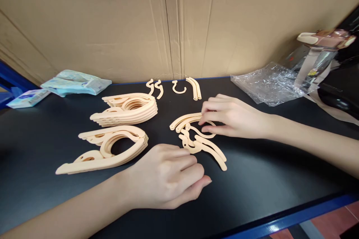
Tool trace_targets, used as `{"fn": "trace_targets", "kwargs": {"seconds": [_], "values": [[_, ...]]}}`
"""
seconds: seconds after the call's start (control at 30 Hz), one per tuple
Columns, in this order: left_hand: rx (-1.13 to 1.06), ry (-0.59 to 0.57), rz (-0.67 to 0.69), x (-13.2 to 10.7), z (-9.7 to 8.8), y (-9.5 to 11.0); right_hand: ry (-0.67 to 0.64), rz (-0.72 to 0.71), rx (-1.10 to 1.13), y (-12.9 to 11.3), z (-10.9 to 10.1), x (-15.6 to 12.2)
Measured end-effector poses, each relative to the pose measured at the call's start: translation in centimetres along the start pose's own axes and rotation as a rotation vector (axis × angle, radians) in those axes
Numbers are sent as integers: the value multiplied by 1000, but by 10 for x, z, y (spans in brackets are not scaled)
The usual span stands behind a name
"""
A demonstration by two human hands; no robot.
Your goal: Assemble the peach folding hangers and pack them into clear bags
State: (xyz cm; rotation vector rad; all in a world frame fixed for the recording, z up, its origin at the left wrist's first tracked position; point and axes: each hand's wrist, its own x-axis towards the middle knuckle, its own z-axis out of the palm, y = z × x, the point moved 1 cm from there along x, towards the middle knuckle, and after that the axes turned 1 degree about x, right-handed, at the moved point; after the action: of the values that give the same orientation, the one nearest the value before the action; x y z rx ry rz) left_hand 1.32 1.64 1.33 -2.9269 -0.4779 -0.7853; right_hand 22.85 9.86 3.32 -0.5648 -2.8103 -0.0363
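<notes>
Cream plastic folding-hanger parts lie in a loose group on the black table. Curved hanger arms [182, 120] form its upper edge, a thin hook [198, 132] crosses the middle, and more arms [214, 153] point toward the front. My right hand [228, 116] reaches in from the right, its bent fingers closed on the ends of the upper arms. Just in front of the group is my left hand [171, 177], palm down with fingers curled. Its fingertips are hidden, so anything inside them does not show.
Two stacks of folded hangers [131, 110] [123, 158] stand at left. Behind are hooks [159, 89] and paired arms [193, 89]. Tissue packs [75, 83] lie back left; clear plastic wrap [266, 82] and a strapped bottle [319, 59] are back right. Cardboard [112, 18] walls the back.
</notes>
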Motion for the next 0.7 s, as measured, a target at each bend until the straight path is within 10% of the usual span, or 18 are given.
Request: {"fn": "trace_targets", "kwargs": {"seconds": [0.7], "values": [[280, -33, -203, 5, 3, -8, 31, 122, -40, -20, -2, -37]]}}
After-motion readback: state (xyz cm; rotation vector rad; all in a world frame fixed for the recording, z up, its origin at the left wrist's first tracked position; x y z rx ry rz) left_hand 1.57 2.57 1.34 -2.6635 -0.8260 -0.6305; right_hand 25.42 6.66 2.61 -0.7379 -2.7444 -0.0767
